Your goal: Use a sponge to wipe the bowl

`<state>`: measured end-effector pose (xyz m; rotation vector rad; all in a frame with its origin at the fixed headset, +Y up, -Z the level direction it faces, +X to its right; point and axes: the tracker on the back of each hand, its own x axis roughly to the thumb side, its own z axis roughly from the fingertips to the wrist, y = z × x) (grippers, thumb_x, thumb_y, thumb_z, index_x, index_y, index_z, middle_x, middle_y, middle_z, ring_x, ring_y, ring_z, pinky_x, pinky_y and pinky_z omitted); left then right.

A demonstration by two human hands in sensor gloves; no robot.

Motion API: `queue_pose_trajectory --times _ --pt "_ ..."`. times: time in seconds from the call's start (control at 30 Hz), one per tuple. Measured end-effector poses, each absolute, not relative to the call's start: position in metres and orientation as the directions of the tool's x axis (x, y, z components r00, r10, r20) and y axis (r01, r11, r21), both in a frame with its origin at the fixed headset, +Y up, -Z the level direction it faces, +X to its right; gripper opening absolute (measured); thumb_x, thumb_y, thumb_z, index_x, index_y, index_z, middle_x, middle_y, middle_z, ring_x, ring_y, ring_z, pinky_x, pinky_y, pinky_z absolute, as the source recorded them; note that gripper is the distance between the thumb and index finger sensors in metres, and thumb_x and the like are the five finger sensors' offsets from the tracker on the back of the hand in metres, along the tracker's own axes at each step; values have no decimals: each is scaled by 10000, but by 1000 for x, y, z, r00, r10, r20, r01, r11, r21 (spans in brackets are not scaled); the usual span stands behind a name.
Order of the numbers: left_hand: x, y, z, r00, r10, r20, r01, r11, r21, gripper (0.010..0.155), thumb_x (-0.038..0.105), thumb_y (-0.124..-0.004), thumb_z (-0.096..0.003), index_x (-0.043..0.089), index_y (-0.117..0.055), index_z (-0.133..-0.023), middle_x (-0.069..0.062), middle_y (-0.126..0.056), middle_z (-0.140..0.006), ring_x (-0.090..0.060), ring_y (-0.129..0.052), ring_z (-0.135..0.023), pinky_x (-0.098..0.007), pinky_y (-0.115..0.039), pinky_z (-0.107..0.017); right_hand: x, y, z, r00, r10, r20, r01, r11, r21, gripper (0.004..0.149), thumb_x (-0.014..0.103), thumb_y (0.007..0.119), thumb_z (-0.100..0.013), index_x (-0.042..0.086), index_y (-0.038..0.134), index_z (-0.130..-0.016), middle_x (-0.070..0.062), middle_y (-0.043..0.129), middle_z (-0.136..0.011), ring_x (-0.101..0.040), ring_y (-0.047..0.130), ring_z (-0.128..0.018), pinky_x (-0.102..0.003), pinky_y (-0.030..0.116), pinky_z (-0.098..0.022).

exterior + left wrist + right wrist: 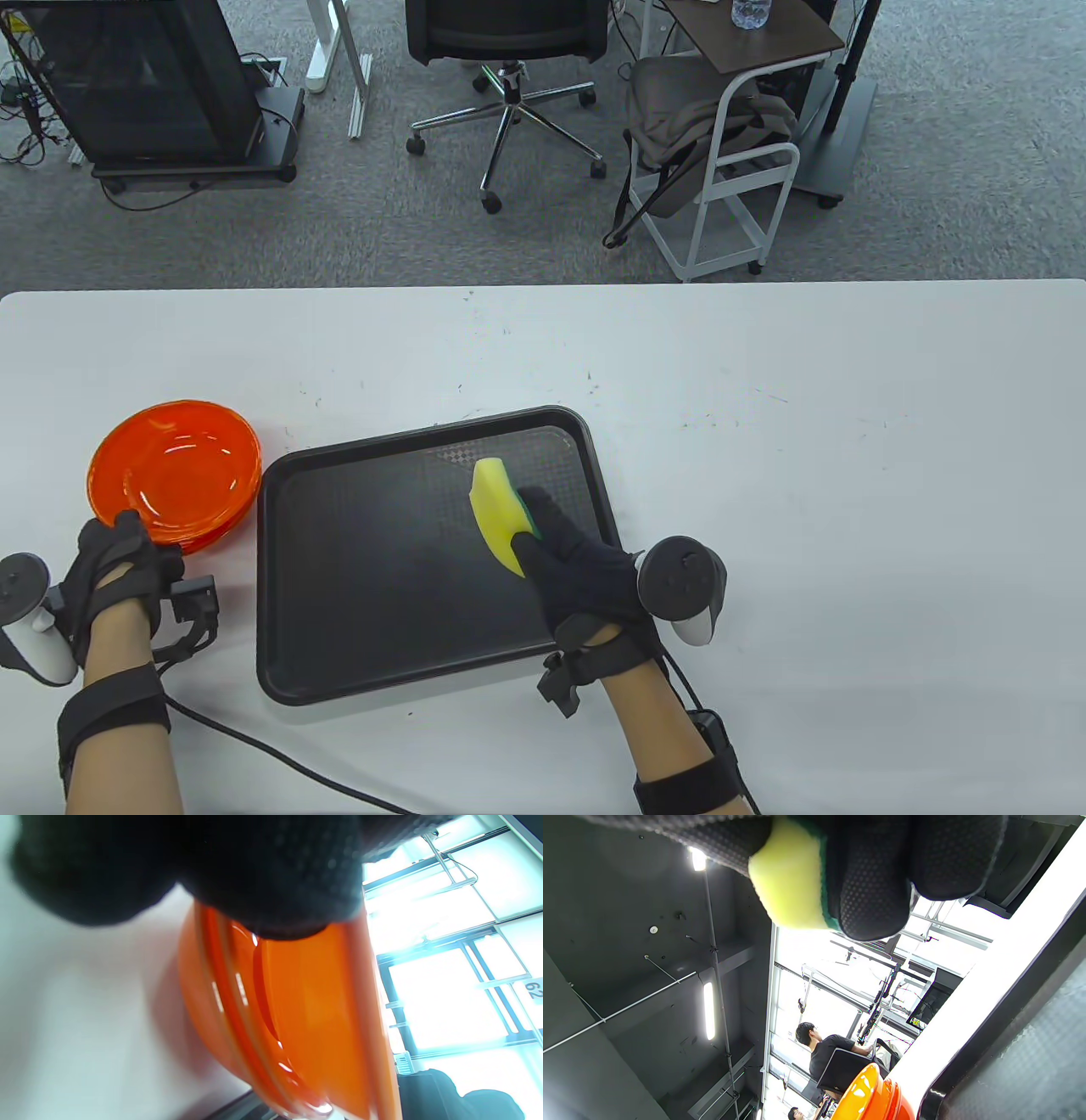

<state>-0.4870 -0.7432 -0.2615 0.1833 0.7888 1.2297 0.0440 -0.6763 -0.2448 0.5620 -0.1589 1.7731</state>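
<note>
Table view: white desk (764, 407), black tray (356, 594) at centre-front, stack of orange bowls (174, 474) just left of the tray, on the desk. Left hand (119, 564) sits at the stack's near rim, fingers curled over the edge. Right hand (585, 569) is over the tray's right half, holding the sponge (501, 522) on edge, yellow side facing left, green layer against the fingers. Sponge is well apart from the bowls.

Left wrist view: gloved fingers (263, 870) close on the top bowl (305, 1018)'s rim; nested rims visible beneath, desk behind. Grip looks closed on the rim.

Right wrist view: fingers (874, 887) and thumb pinch the sponge (789, 878); tray wall (1001, 1027) at right, bowls (869, 1094) at the bottom edge.
</note>
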Motion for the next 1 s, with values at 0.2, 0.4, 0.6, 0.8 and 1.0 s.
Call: queue_pose_trajectory --times 0.2,0.4,0.6,0.8,1.0 --pt "-489 -747 -259 120 886 -447 -724 387 572 656 436 -740 -527 108 -509 -1046 -98 -947 -473 -84 -1007 -115 -312 -930 -135 44 -676 -245 -173 877 449 -943 -279 182 521 345 698 -639 45 495 -1014 -239 822 -907 -351 950 -691 -562 764 -518" --pt "-491 -750 -257 99 879 -467 -733 382 563 666 435 -772 -520 117 -516 -1047 -84 -948 -450 -74 -1001 -93 -305 -929 -118 43 -677 -244 -167 878 449 -943 -275 189 521 346 697 -640 46 495 -1014 -238 819 -911 -350 949 -693 -562 762 -519" --pt "-490 -748 -254 117 844 -524 -764 413 495 723 462 -766 -524 142 -418 -1070 -33 -942 -510 -93 -998 -146 -327 -920 -163 44 -676 -244 -161 878 451 -944 -270 191 522 348 696 -642 48 490 -1016 -236 816 -915 -352 946 -695 -563 760 -521" --pt "-490 -744 -251 131 836 -534 -785 416 459 805 478 -793 -514 111 -327 -1059 -70 -912 -583 -111 -1006 -187 -338 -919 -185 42 -677 -243 -158 878 452 -941 -273 201 523 349 695 -642 49 488 -1017 -235 814 -917 -354 944 -697 -563 760 -521" --pt "-484 -728 -253 207 869 -449 -777 425 465 807 483 -799 -512 130 -324 -1060 -80 -905 -587 -123 -1004 -188 -348 -915 -189 41 -677 -243 -163 874 459 -938 -282 203 524 350 695 -642 51 486 -1018 -234 813 -919 -355 944 -699 -565 759 -522"
